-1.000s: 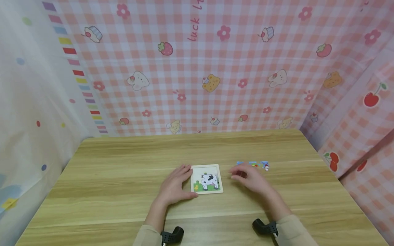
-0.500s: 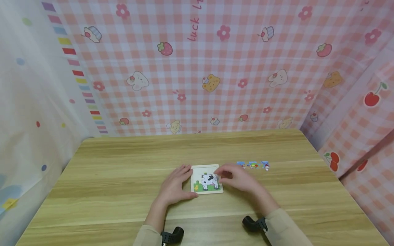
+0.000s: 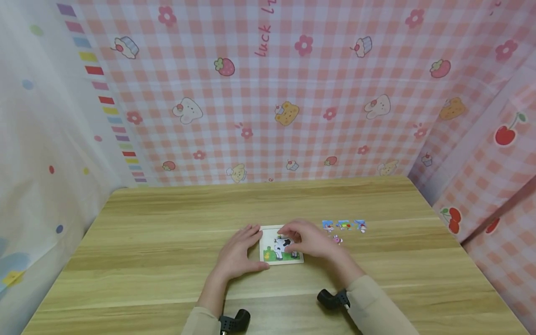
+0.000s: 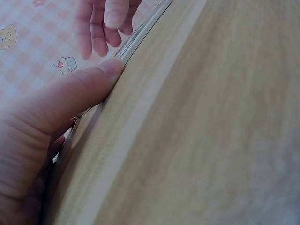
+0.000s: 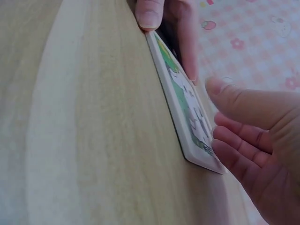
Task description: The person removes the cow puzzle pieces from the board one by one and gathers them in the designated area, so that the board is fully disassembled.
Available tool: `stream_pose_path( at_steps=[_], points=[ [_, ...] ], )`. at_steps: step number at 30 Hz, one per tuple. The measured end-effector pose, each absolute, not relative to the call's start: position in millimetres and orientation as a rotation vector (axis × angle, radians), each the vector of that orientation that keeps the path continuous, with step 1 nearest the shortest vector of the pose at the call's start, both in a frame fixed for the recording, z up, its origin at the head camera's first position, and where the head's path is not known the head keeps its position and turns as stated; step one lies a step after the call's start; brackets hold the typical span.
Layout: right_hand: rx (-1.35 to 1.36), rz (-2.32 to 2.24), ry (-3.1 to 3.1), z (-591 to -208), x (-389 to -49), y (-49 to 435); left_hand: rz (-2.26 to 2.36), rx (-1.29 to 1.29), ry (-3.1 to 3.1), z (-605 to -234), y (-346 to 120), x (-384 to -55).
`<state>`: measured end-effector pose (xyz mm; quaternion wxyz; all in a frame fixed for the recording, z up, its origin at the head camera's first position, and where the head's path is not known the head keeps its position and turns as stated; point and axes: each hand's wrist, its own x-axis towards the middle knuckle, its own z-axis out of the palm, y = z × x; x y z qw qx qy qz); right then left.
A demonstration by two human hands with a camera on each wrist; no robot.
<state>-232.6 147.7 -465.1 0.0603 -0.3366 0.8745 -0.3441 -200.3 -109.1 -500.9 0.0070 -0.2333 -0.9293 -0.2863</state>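
Observation:
A square wooden puzzle tray [image 3: 299, 257] lies on the table, with a cow picture [image 3: 279, 254] and green ground across its lower part. In the head view, my left hand [image 3: 236, 251] holds the tray at its left side, thumb on the near edge and fingers at the far left corner. In the left wrist view, the left thumb [image 4: 89, 89] presses against the tray's edge. Above the tray's right half, my right hand [image 3: 307, 239] hovers with fingers loosely bent, partly covering the cow. Between right thumb [image 5: 248, 105] and fingers I see nothing held.
To the right of the tray lie several loose puzzle pieces: blue ones in a row, including a left piece [image 3: 327, 225], middle piece [image 3: 345, 225] and right piece [image 3: 360, 225], and a pinkish piece [image 3: 337, 239] nearer. A checked cloth [image 3: 268, 139] hangs behind the table [image 3: 146, 260].
My right hand has moved left from beside the loose pieces to over the tray, uncovering the pinkish piece. The left hand and the tray have stayed in place.

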Motion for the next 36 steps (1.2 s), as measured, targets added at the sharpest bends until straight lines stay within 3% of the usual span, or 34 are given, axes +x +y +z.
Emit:
stream_pose_path(
  at_steps=[36],
  points=[
    [-0.874,-0.882,2.655,-466,-243,133,-1.226,-0.594,-2.871,-491,-104,-191]
  ],
)
